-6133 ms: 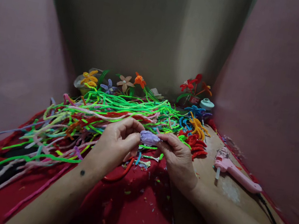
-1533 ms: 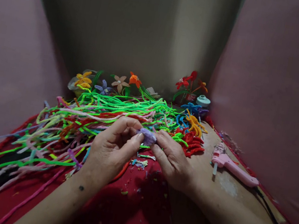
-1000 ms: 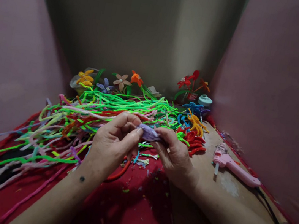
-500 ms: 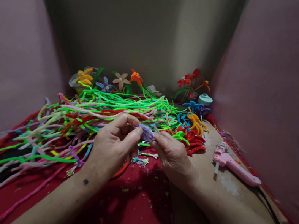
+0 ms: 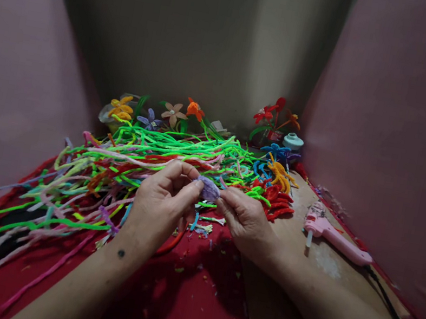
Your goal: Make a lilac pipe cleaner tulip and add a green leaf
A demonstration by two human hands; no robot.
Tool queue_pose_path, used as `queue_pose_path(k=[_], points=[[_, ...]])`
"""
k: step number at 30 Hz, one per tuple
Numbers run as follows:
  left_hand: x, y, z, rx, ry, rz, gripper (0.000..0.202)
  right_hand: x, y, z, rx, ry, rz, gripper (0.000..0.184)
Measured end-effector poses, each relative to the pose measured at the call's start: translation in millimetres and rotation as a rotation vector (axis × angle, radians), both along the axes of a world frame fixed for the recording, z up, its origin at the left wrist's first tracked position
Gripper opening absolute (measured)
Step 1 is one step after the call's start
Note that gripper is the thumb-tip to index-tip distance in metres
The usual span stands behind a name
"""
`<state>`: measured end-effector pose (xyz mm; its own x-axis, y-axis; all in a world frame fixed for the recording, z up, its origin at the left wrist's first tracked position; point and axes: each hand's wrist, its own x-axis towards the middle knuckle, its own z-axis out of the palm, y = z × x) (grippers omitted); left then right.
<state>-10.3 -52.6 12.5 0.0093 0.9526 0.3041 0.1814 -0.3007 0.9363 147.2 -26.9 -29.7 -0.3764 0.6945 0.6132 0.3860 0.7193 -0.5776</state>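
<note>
purple piece (image 5: 208, 188) pinched btwn both hands, held just above red cloth (image 5: 189, 293), in front of the pile (image 5: 142, 161). L hand (image 5: 161, 208) fingertips clamp its L end, R hand (image 5: 246, 219) its R end. Long axis approx L-R, both hands equally near.

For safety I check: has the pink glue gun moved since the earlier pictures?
No. The pink glue gun lies as before on the cardboard, equally far from the red petals.

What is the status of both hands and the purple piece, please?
Left hand and right hand both pinching purple piece. Held above red cloth. Pipe-cleaner pile just behind; glue gun right, untouched.
</note>
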Motion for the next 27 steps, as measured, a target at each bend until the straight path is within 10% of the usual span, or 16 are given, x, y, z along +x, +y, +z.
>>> queue_pose_path(k=[8,15,27], points=[[-1.9,1.1,3.8,-0.023,-0.236,-0.161,0.024,-0.1,-1.6,7.2,-0.350,0.246,0.035,0.022],[-9.7,11.2,0.1,-0.037,-0.206,0.026,0.015,2.3,8.1,0.4,-1.006,0.781,0.475,0.019],[2.8,8.8,-7.8,-0.284,-0.242,-0.224,0.012,2.5,6.6,-3.8,-1.152,0.817,0.628,0.013]])
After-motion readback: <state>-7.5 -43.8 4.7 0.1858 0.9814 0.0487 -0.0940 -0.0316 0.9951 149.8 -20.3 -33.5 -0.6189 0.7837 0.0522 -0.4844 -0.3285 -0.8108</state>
